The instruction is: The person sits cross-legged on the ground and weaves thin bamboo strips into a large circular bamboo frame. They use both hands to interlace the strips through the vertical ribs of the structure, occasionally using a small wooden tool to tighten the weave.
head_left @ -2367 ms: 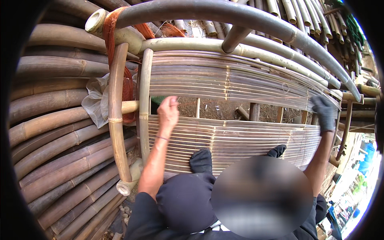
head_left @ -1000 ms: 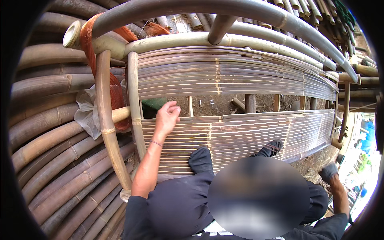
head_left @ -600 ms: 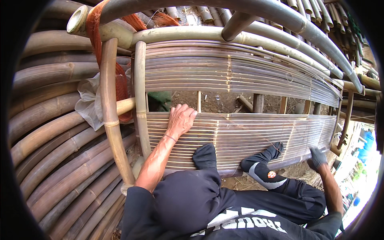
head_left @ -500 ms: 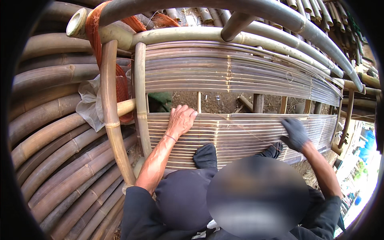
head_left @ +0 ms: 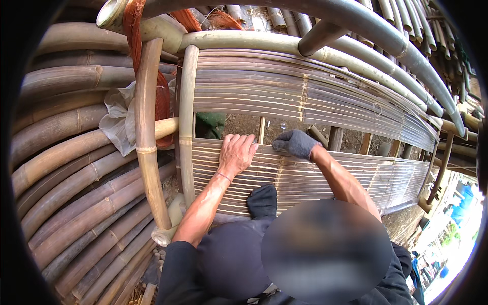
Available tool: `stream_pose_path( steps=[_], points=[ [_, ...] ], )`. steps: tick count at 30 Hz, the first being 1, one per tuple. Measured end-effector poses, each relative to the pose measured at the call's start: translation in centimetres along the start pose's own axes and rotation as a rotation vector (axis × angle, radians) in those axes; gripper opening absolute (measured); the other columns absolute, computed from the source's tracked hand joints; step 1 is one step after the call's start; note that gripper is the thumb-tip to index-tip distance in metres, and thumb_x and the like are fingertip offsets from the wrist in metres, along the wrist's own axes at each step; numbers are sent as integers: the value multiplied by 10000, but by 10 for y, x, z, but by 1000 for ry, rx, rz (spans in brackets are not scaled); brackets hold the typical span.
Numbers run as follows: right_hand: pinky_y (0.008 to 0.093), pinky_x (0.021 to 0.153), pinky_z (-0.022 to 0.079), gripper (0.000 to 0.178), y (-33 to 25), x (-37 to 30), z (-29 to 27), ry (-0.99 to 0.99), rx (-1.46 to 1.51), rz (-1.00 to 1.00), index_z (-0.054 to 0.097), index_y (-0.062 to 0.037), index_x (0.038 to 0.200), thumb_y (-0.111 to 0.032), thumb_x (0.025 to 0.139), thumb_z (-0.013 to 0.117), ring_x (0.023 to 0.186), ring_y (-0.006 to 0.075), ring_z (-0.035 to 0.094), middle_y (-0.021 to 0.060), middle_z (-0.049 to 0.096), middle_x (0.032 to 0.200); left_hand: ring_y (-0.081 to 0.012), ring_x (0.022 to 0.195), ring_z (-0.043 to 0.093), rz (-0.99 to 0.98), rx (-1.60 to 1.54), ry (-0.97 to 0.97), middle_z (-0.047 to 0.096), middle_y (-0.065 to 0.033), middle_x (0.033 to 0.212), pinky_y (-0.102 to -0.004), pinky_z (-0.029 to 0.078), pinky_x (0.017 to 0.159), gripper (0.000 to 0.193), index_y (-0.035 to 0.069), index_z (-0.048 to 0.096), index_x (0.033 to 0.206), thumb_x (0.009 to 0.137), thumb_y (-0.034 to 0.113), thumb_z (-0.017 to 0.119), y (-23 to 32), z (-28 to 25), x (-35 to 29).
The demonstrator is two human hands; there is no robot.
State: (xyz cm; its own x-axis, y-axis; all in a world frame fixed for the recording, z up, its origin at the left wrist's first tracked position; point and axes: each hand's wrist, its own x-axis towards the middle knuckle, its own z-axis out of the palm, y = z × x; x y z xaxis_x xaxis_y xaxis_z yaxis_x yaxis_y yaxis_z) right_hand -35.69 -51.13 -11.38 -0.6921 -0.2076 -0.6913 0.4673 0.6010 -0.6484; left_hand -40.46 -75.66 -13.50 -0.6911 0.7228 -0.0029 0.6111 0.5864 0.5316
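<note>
Left hand [head_left: 238,154] rests on slats [head_left: 300,178]; gloved right hand [head_left: 296,144] perhaps touches them.

Dark clothes, a single work glove and a thin wristband.
The black shirt [head_left: 172,277] has a plain, loose left sleeve [head_left: 179,251] ending around the elbow, with the forearm bare below it. A narrow dark band [head_left: 223,177] circles the left wrist, and the left hand [head_left: 237,154] is ungloved. The right hand [head_left: 295,144] wears a grey fabric glove with a short cuff. Dark, smooth trousers [head_left: 231,256] cover the rounded left knee, and a black, blunt-toed foot covering [head_left: 263,202] shows beyond; a blurred oval hides much of the torso, so any shirt-front markings cannot be made out.
</note>
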Motion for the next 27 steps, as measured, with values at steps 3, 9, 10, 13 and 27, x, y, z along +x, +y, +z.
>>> stream_pose_path(
  steps=[3,9,10,13,27],
  points=[
    [387,824,523,338,-24,-19,8,182,21,-72,707,3,1026,-303,899,641,901,262,678,144,717,1041,-252,832,571,32,-4,6,590,-64,824,-410,406,847,313,63,633,1163,942,272,561,2,-1,0],
    [376,875,496,278,-74,-42,-16,236,1602,-385,689,62,953,-195,884,608,905,268,658,175,686,1054,-242,827,566,35,-12,-7,587,-56,826,-408,400,848,280,77,657,1111,929,268,563,2,-3,-1],
    [389,841,512,295,-76,-39,-24,195,1656,-475,691,60,947,-216,895,600,876,282,675,168,698,1007,-239,828,566,28,-6,-13,588,-53,826,-407,399,849,277,79,662,1103,926,269,565,3,-3,-1],
    [428,743,550,351,-71,-44,-36,249,662,64,705,39,900,-284,927,568,769,334,715,164,730,893,-232,831,567,13,2,-18,592,-45,826,-403,397,850,271,85,672,1085,918,275,574,3,-2,-1],
    [448,622,510,383,-103,-83,9,17,272,376,654,23,816,-273,941,446,648,353,649,255,646,728,-234,796,567,26,13,41,577,-46,777,-440,411,909,226,117,680,1014,865,275,616,1,6,-1]
  ],
)
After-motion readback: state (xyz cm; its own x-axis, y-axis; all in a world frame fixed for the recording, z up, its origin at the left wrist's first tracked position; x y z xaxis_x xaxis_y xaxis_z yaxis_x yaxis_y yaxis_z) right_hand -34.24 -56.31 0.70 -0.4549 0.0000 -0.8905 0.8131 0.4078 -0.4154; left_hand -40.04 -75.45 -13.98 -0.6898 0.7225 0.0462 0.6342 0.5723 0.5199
